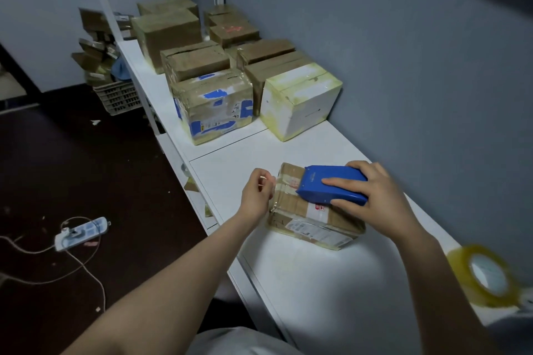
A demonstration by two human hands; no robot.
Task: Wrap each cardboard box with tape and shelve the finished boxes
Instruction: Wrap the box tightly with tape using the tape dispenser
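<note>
1. Lying on the white surface (302, 282), the box (305, 212) sits between the two hands.
2. Fingers of the right hand (375, 199) wrap the blue dispenser (323, 181), which rests on the box top.
3. Fingers of the left hand (256, 193) are curled at the box's left edge; whether they pinch tape cannot be told.
4. Taped boxes (213, 106) stand grouped farther along the surface, beside the wall; a tape roll (461, 265) lies at far right.

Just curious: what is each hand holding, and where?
Right hand grips the blue tape dispenser across its back end; left hand seemingly pinches tape at the box edge.
</note>
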